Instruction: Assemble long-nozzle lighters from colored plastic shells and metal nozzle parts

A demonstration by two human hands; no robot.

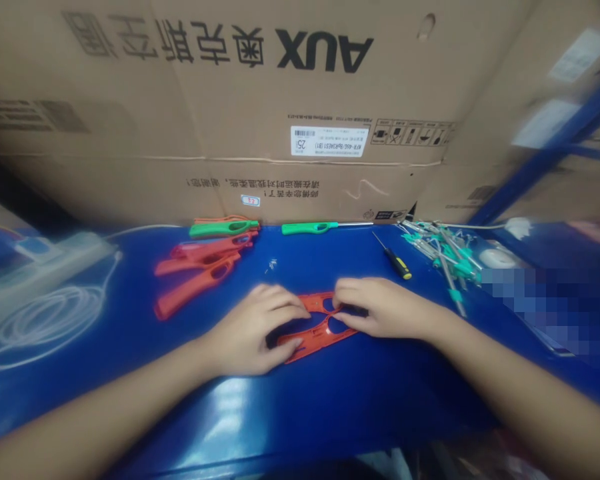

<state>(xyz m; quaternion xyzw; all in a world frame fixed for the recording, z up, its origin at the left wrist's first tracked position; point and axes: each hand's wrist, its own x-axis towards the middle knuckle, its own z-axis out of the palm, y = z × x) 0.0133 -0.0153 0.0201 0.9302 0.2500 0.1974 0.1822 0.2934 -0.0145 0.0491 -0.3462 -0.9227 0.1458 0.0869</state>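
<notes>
Two orange lighter casing halves lie side by side on the blue table, the far half [315, 303] and the near half [320, 338], each with an oval trigger opening. My left hand [257, 327] is at their left ends, fingers on the far half and thumb on the near one, with a gap between. At the right ends, my right hand [377, 308] has its thumb and fingers bent together around the edges by the openings. Its fingertips hide part of both halves, and whether a small part is between them I cannot tell.
Several red-orange lighter casings [195, 283] and a green one [220, 230] lie back left. A green lighter [307, 228] with a metal tube rests against the cardboard box [205, 133]. A screwdriver [397, 262], metal tubes with green parts [443, 250] and a coiled white cable [55, 320] surround the work.
</notes>
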